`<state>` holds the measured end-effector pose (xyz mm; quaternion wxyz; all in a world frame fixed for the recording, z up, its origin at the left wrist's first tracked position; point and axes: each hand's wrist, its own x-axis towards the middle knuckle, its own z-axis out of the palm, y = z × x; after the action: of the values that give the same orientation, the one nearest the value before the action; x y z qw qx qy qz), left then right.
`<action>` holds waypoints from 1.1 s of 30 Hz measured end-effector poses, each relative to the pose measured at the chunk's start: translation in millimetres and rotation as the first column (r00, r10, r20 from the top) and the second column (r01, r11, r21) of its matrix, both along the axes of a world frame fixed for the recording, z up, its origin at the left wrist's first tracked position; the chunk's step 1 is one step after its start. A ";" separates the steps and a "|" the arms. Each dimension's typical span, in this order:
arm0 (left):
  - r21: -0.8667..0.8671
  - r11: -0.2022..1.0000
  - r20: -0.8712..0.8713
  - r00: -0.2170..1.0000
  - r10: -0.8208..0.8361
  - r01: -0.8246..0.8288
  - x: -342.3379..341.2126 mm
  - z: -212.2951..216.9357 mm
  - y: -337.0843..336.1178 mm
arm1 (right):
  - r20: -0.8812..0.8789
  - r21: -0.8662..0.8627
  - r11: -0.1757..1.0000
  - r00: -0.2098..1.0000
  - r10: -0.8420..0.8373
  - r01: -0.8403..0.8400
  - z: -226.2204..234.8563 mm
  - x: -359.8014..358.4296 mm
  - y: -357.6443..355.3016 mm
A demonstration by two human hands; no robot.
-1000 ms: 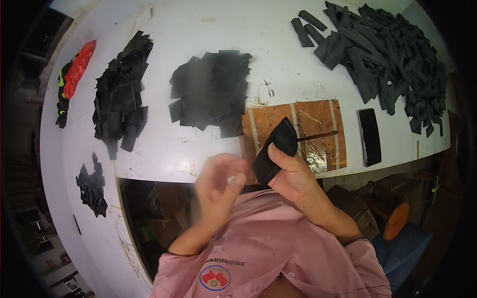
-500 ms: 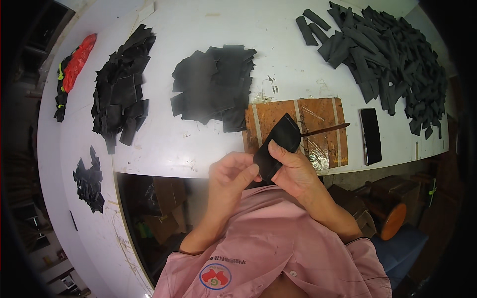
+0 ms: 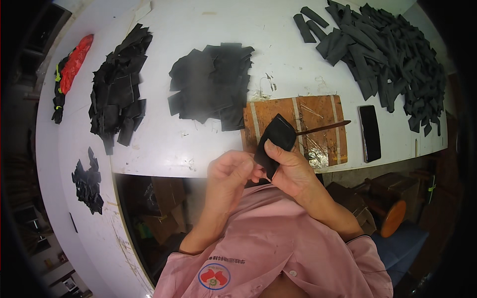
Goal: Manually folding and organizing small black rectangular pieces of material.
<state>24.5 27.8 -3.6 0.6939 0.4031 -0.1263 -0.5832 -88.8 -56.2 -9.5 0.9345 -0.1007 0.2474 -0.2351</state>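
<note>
Just beyond the fingers [image 3: 272,149] the wooden board [image 3: 318,114] and thin stick [image 3: 323,128] block the desk [image 3: 208,144]; bare desk lies open to their left, before the black piles [image 3: 211,82].

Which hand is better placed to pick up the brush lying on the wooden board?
Probably the left hand. The right hand grips the black piece, thumb pressed on it, while the left only touches its lower edge. Though the brush on the wooden board lies nearer the right.

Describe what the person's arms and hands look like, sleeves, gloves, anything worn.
Both hands are bare, the left hand and the right hand alike: no gloves, rings or watch in view. The forearms are uncovered. A pink shirt with short sleeves, dark-edged cuffs and a round chest badge covers the upper arms.
</note>
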 end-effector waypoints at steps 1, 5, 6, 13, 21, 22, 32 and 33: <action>-0.024 0.999 -0.009 1.000 0.026 -0.026 -0.8 1.3 0.3 | -0.002 0.001 1.000 1.000 0.001 -0.001 0.2 0.2 0.2; -0.007 1.000 0.037 0.999 0.013 -0.013 0.2 3.3 1.6 | -0.033 0.029 1.000 0.999 0.000 0.001 -2.6 1.3 3.1; 0.008 1.000 0.077 0.997 0.007 -0.008 0.3 3.4 2.2 | -0.043 0.036 0.999 0.999 -0.011 0.013 -3.6 1.6 4.2; 0.038 0.999 0.135 0.991 0.003 -0.008 4.1 -0.5 1.9 | -0.047 0.057 0.998 0.999 0.013 -0.010 -8.0 4.3 2.9; 0.090 0.991 0.254 0.964 0.078 -0.104 -3.9 5.8 2.1 | -0.279 -0.407 0.904 0.924 -0.261 0.133 -5.0 10.9 14.2; 0.117 0.985 0.322 0.943 0.082 -0.125 -7.0 4.4 0.6 | -0.364 -0.475 0.876 0.888 -0.282 0.083 -13.3 9.1 16.4; 0.095 0.993 0.806 0.591 -0.037 -0.067 -2.4 -3.6 2.8 | -0.511 -0.851 0.151 0.725 -0.463 -0.503 2.6 -36.3 12.7; 0.086 0.996 0.817 0.574 -0.062 -0.014 -7.6 -0.4 0.5 | -0.350 -0.936 0.146 0.804 -0.481 -0.320 7.8 -29.6 14.1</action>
<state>16.9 28.4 -4.0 0.5319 0.6532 -0.4136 -0.3455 -118.4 -42.1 -1.7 0.4909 -0.7358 0.3117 -0.3472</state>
